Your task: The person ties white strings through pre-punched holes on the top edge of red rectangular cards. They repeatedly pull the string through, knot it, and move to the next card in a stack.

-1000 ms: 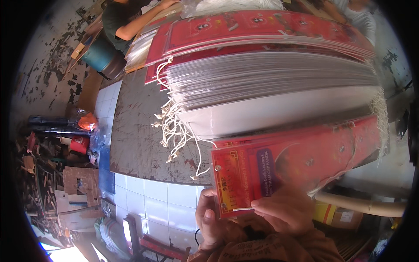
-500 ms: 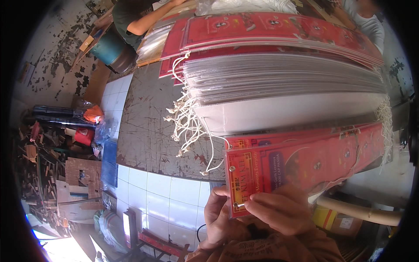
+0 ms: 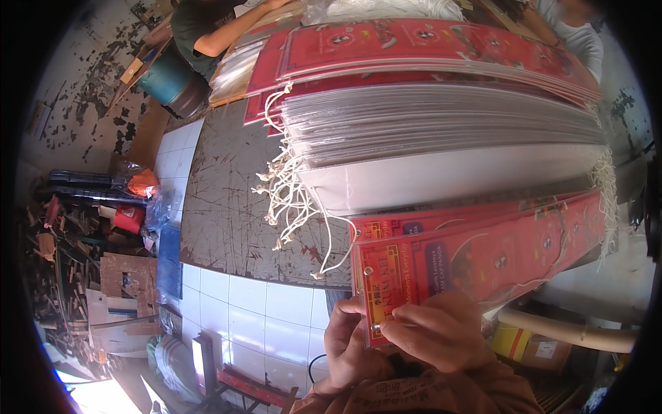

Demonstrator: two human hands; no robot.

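From my seat I see the left hand (image 3: 347, 345) gripping the near left corner of a long red card (image 3: 476, 265), finger and thumb at its edge. The right hand (image 3: 438, 332) is closed in a pinch over the same corner, its fingertips on a short white cord end (image 3: 377, 327) at the near hole. A metal ring (image 3: 368, 270) sits farther along that left end. The card is tilted at the near side of the bench (image 3: 227, 200), reaching away to the right. Just beyond it I have another red card (image 3: 407, 224), partly hidden, then a thick stack of cards (image 3: 448, 124), the nearest showing a pale side. Knotted white cords (image 3: 281, 186) hang off the stack's left end, and a fringe of cords (image 3: 607, 186) hangs at its right. Farther off, more red cards (image 3: 427, 48) lie in a pile. At the far left I make out a person in a dark top (image 3: 189, 31), near a blue drum (image 3: 164, 77); at the far right, another in a white sleeve (image 3: 586, 45). Scrap wood (image 3: 65, 276) lies heaped on the left, beyond the tiled floor (image 3: 241, 307)
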